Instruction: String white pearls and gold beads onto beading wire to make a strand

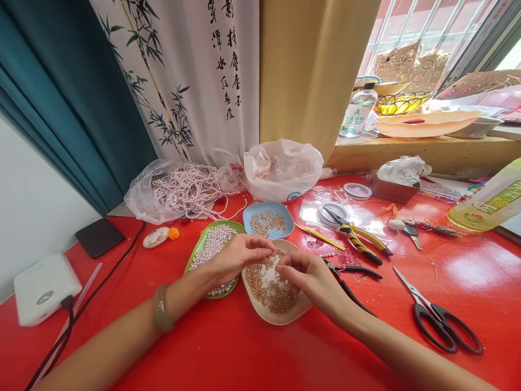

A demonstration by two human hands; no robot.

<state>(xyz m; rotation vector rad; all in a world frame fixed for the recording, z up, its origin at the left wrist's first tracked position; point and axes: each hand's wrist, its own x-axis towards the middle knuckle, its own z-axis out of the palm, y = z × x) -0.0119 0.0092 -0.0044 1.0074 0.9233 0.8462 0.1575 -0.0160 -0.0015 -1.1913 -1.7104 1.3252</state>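
Pinched left hand [242, 254] and right hand [312, 276] hover above a dish [301, 306], longest front-to-back.

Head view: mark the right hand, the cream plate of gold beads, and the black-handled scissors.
Right hand [310, 276]: head view, on the back of the hand.
Cream plate [296, 311]: head view, bare wall at lower right.
Black-handled scissors [430, 306]: head view, near the pivot.

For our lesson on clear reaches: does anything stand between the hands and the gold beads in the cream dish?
Nothing visible does. The left hand and right hand reach over the cream dish, close to its gold beads. The green dish of pearly beads lies to the left, outside that short path.
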